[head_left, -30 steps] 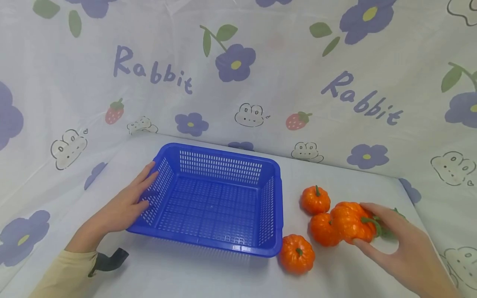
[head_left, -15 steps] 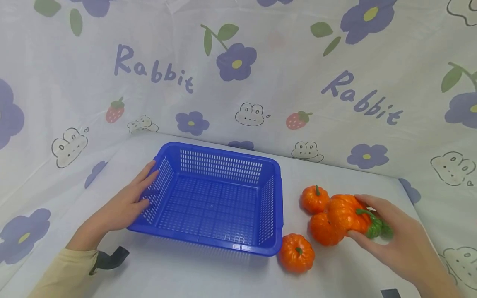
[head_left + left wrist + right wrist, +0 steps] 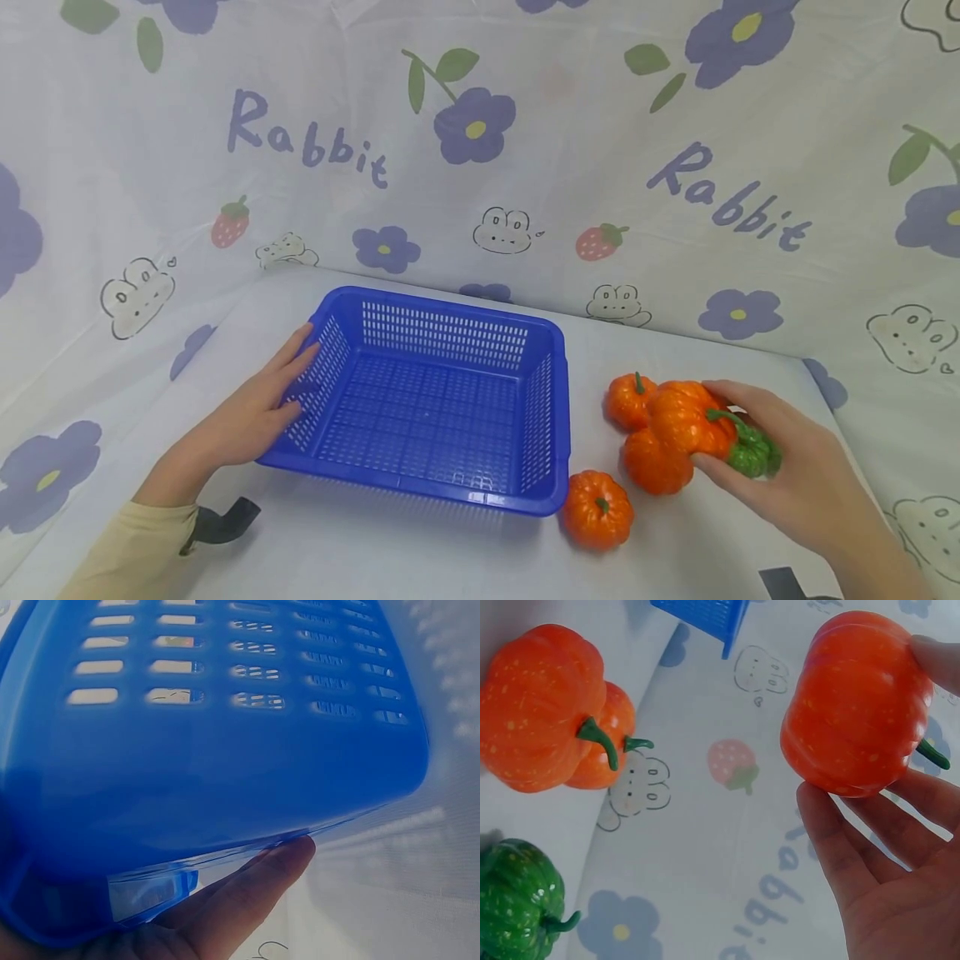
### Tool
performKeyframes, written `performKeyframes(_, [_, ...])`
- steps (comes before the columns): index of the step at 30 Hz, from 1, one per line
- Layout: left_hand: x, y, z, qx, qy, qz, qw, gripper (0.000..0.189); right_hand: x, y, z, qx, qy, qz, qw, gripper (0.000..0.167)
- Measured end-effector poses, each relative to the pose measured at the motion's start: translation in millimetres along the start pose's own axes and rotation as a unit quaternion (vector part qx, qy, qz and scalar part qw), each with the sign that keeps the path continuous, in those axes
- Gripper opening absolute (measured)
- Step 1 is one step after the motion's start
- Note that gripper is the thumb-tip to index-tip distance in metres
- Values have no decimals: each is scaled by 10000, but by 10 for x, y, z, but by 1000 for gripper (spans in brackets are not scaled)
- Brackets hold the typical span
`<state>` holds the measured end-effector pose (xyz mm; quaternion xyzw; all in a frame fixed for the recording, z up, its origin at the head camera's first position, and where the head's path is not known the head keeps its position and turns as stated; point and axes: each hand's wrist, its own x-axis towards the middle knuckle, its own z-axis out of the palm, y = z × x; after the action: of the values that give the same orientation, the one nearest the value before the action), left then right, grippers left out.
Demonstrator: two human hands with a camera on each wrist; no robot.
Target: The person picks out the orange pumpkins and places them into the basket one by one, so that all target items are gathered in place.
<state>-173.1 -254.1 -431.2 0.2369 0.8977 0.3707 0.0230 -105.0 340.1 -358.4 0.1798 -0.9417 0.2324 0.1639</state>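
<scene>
My left hand [image 3: 251, 408] rests on the left rim of a blue plastic basket [image 3: 420, 492], its fingers straight over the edge. The left wrist view shows the basket's slotted outer wall [image 3: 225, 780] with a digit along the rim. My right hand [image 3: 795, 458] holds an orange pumpkin [image 3: 690, 421] with a green stem between thumb and fingers. The right wrist view shows this held pumpkin [image 3: 859, 705] raised. Beneath and beside it in the head view are three more orange pumpkins: a back one [image 3: 626, 404], a middle one [image 3: 656, 467] and a front one [image 3: 598, 510].
A green pumpkin [image 3: 750, 454] lies behind the held one, partly hidden by the right hand. The white table [image 3: 487, 567] stands before a cloth backdrop [image 3: 555, 167] printed with flowers and rabbits. A dark strap piece [image 3: 225, 523] juts from the left wrist.
My right hand has moved left and slightly up with the orange pumpkin, uncovering more of the green pumpkin. The left hand and the basket have stayed in place.
</scene>
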Motion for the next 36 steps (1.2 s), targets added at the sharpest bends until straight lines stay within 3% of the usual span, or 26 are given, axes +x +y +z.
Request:
performKeyframes(10, [5,13,1,14,1,-37,10000,73,75,-17,-24,12,137,-325,9994,88])
performKeyframes(24, [3,30,-2,76,-34,-70,9999,74,202,-99,-50,-18,-45,-369,9993,86])
performKeyframes(36, [10,49,-2,121,-99,-177,9997,74,344,-162,-18,223,93,-734,9970,87])
